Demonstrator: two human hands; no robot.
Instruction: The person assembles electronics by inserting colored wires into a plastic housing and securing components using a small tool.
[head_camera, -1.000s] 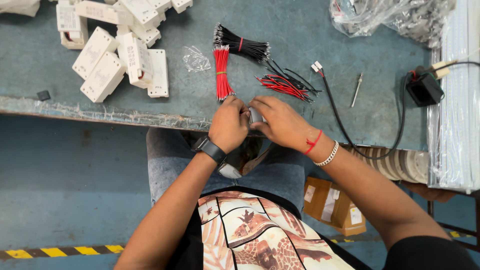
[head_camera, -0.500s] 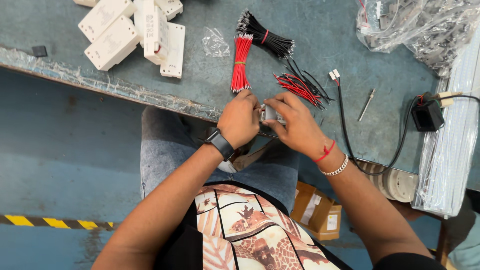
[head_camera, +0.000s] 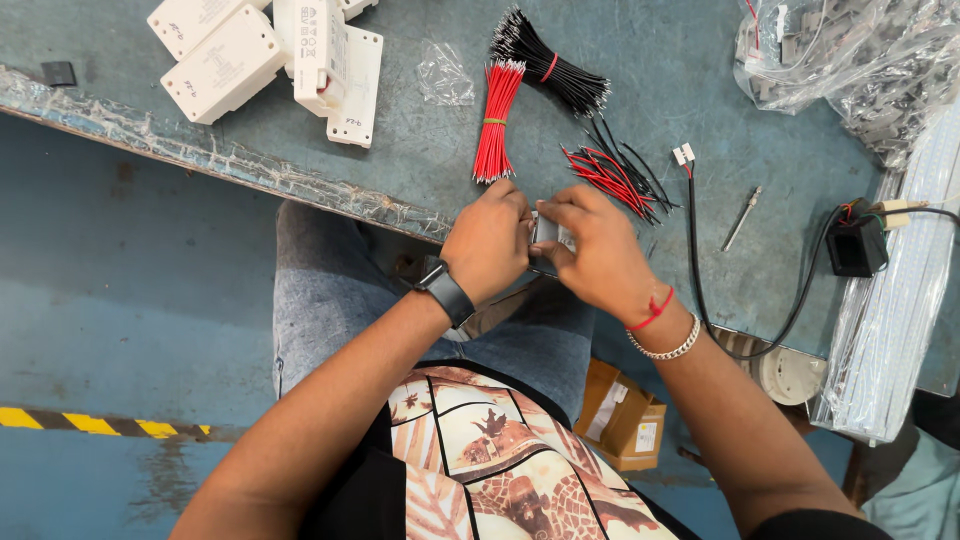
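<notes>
Hands meet just past the near edge of the blue-green table (head_camera: 300, 150): the left hand (head_camera: 488, 245) and the right hand (head_camera: 598, 258) both pinch a small grey part (head_camera: 548, 240) between their fingertips, so both are closed on it. It sits low, over the lap, close to the table edge. It looks light and hard, maybe a bit slippery, and small enough to drop, so the safest hold seems to be on its two short sides, as now. Just above the hands on the table lie a tied red wire bunch (head_camera: 493, 125), a black wire bunch (head_camera: 550, 62) and loose red and black wires (head_camera: 615, 175). White boxes (head_camera: 265, 55) sit far to the left of the hands. Open table room is to the left of the red bunch; the table edge has crinkly tape
</notes>
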